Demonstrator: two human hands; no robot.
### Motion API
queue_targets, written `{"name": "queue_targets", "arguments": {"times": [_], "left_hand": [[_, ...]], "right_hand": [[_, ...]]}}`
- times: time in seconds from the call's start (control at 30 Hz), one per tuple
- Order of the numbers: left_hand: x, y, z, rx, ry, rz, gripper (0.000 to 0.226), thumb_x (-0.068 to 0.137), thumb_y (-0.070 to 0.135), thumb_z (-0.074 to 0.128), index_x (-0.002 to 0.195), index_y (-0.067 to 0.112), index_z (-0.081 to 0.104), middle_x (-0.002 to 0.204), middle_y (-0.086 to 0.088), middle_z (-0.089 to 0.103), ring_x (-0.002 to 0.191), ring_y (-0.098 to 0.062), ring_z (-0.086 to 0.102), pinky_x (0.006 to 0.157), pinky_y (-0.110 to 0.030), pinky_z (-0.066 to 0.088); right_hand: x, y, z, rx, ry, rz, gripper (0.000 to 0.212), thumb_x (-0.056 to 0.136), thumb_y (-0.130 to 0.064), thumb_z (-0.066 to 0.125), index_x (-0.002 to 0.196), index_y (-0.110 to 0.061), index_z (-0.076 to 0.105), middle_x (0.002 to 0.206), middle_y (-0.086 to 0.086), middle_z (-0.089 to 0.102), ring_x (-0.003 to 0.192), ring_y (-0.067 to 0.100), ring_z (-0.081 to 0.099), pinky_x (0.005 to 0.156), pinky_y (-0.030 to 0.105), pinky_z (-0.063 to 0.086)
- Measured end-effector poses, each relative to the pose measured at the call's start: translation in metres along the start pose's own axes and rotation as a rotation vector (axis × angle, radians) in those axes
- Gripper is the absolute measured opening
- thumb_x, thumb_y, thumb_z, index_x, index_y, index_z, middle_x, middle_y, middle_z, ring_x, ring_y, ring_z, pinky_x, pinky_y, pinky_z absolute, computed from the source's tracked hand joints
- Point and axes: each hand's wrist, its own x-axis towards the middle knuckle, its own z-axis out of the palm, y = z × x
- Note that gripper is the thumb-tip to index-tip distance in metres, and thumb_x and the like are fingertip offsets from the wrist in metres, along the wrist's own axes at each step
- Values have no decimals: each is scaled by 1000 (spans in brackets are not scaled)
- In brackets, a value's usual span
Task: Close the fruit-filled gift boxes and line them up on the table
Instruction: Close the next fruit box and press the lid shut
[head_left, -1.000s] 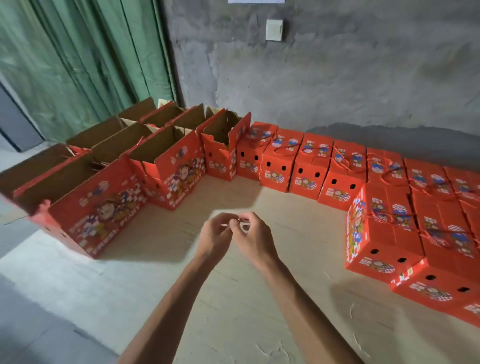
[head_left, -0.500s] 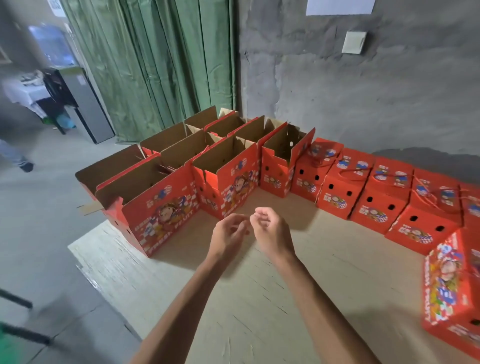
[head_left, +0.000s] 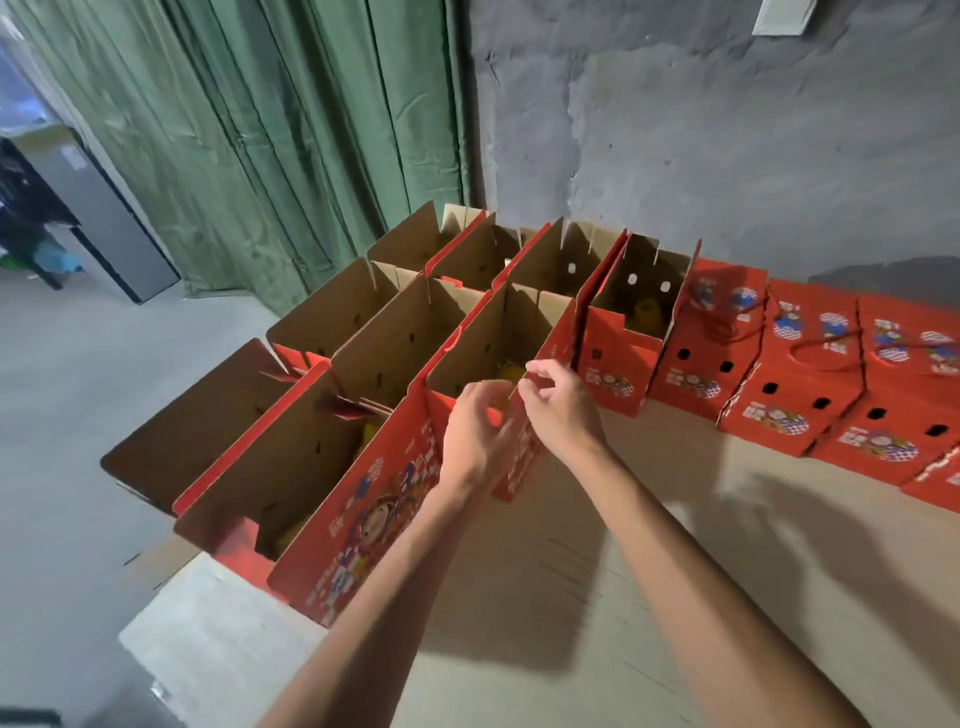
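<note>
Several open red gift boxes stand in two rows at the table's left end. The front right one (head_left: 483, 332) shows yellow fruit (head_left: 506, 372) inside. My right hand (head_left: 563, 405) pinches the top corner of this box's tall red side flap (head_left: 519, 467). My left hand (head_left: 475, 434) is just left of it, fingers curled at the box's near end wall; whether it grips the wall is unclear. Closed red boxes (head_left: 810, 364) with cord handles line the wall to the right.
The pale wooden table (head_left: 519, 597) ends at its left edge (head_left: 208, 639), with grey floor beyond. Another open box (head_left: 322, 457) stands at that corner. A green curtain (head_left: 260, 130) and a grey concrete wall (head_left: 727, 156) are behind the boxes.
The view has swung left and closer to the open boxes. Both hands moved forward from above the bare table to the front right open box, and my right hand took hold of its flap.
</note>
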Motion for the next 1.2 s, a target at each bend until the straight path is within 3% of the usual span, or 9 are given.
{"name": "queue_targets", "arguments": {"times": [0.07,0.13,0.23,0.37,0.43,0.57,0.8,1.0,1.2], "left_hand": [[22,-2,1,63,-45,40,35,90,35,62,122,20,65,122,2,66,106,-11,63,88,-27,55],[38,-3,5,145,-127,44,42,87,23,67,128,15,62,124,-4,68,111,-19,64,92,-33,55],[49,-8,14,200,-206,-11,43,89,15,69,131,12,60,113,-7,74,97,-26,72,85,-40,61],[56,-13,19,368,-229,18,24,87,15,68,111,13,69,93,-5,75,78,-26,70,77,-41,60],[58,-12,18,422,-236,60,6,92,16,64,93,13,69,81,-4,72,68,-24,65,71,-40,58],[53,-10,16,477,-261,84,30,103,27,50,89,10,70,78,-6,70,65,-27,61,63,-38,54],[5,-8,8,402,-305,141,31,100,26,48,77,13,63,68,-2,67,62,-26,63,60,-40,56],[-54,14,16,389,-292,236,33,92,17,56,63,13,43,50,3,43,50,-26,41,50,-30,36],[-110,49,36,394,-314,317,29,93,14,52,64,11,50,53,0,47,54,-36,49,56,-28,29]], "right_hand": [[19,-3,10,-47,-4,-16,31,100,-35,57,130,-30,64,135,-1,62,119,20,62,94,42,59],[34,0,18,-112,-7,-34,30,101,-31,58,131,-27,64,141,-1,58,125,21,59,97,36,56],[47,9,24,-223,-2,-65,29,102,-26,60,130,-24,66,149,-3,51,135,19,52,93,26,46],[53,19,23,-331,-67,-109,29,105,-28,53,128,-20,70,157,-5,45,141,19,47,102,33,47],[56,22,19,-318,-92,-138,32,107,-28,48,125,-18,72,155,-5,48,139,17,47,102,25,40],[54,30,5,-348,-111,-153,31,103,-15,46,114,-21,74,146,-10,52,130,6,47,92,3,27],[24,52,-28,-431,-83,-232,28,93,-5,59,106,-24,75,124,-9,53,114,11,52,87,25,49],[-21,70,-74,-725,-41,-363,31,83,-7,67,110,-21,74,113,-4,57,106,21,50,81,33,44],[-73,96,-139,-857,-14,-517,26,83,-11,70,105,-22,78,105,-2,64,102,25,53,97,40,39]]}}
